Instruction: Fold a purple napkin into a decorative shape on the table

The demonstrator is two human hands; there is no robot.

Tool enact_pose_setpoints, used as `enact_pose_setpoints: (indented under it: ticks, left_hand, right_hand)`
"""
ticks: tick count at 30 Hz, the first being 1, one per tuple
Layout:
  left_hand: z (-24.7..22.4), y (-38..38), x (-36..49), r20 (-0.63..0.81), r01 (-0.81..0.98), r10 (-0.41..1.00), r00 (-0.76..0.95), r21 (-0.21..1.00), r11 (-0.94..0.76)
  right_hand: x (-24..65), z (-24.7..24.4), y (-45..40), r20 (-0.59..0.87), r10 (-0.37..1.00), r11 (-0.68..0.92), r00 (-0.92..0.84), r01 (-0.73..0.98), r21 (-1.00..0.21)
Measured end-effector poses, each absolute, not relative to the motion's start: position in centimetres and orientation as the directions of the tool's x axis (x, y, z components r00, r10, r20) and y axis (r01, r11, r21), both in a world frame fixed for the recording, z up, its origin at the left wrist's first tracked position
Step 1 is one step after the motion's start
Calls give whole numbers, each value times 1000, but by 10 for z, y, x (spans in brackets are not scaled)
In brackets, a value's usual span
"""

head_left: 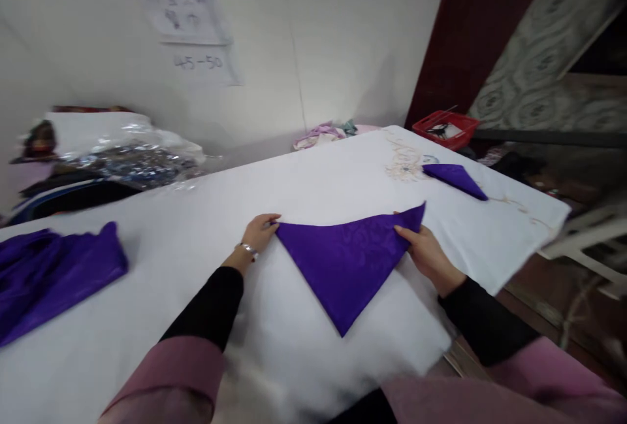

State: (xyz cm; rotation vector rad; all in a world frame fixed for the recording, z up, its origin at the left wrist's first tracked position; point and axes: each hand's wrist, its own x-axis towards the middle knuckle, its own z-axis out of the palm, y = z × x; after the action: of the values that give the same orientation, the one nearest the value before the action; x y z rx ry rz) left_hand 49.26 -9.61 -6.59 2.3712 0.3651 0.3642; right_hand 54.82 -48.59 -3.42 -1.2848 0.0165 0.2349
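Note:
A purple cloth (345, 260), folded into a triangle with its point toward me, spans the space between my hands above the white table. My left hand (261, 233) pinches its left corner, and a bracelet sits on that wrist. Near the right corner, my right hand (428, 251) grips the cloth with the thumb on top; the fingers beneath are mostly hidden. The corner tip sticks up past that hand. To the right lies a smaller folded purple cloth (455, 179). At the far left, a larger crumpled purple cloth (63, 274) rests on the table.
The white tablecloth (186, 241) has embroidery at its right end. A red basket (445, 130) stands at the back right corner. Plastic-wrapped items (142, 159) are heaped at the back left. Pinkish cloth (321, 135) lies against the wall, below handwritten papers (203, 65).

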Motion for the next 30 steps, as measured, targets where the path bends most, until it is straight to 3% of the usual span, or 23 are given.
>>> enact_pose_setpoints:
  ticks: [11,20,24,30]
  left_hand:
    - [-54,-91,495,76,244,344,936,564,-789]
    - [-39,-92,481,-17,304,356,934,560,-771]
    - [-40,-93,481,-21,314,365,931,558,-768]
    - [-45,-90,483,36,294,372,927,545,-785]
  right_hand:
    - [556,-43,-496,-254,294,154,921,-308,-939]
    - [571,-43,-512,-324,324,47,889,-357,-933]
    - [578,-41,-517,-381,273,-76,883,-375,-924]
    - [590,-42,-524,-360,261,-323,896,-271,-907]
